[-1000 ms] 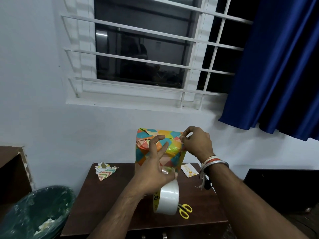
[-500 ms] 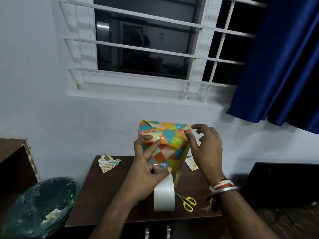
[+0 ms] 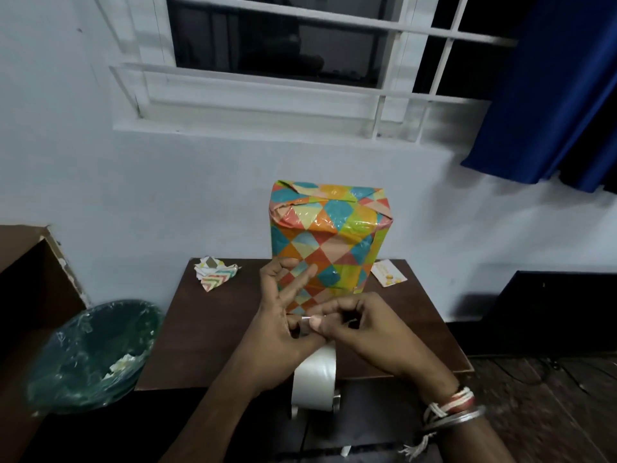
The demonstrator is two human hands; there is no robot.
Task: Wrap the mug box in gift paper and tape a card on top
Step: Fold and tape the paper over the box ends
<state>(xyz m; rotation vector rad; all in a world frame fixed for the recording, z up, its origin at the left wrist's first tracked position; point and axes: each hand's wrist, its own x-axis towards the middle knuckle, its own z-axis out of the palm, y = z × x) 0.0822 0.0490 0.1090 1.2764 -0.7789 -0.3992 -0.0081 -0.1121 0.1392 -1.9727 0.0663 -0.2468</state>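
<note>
The mug box (image 3: 329,238), wrapped in bright triangle-patterned paper with glossy tape across its upper part, stands upright on the dark wooden table (image 3: 207,329). In front of it, my left hand (image 3: 283,332) holds a big roll of clear tape (image 3: 315,379) that hangs below it, two fingers stretched toward the box. Just to its right, my right hand (image 3: 360,329) pinches the tape's loose end at the roll. A small white card (image 3: 389,277) lies on the table behind the box's right side.
Crumpled scraps of gift paper (image 3: 215,274) lie at the table's back left. A lined green bin (image 3: 90,355) with paper scraps stands left of the table. A white wall, a barred window and a blue curtain (image 3: 547,95) are behind. The scissors are hidden.
My right hand left the box's top corner and came down to the tape roll, where it now pinches the tape end. The box stands free on the table. The view tilted downward.
</note>
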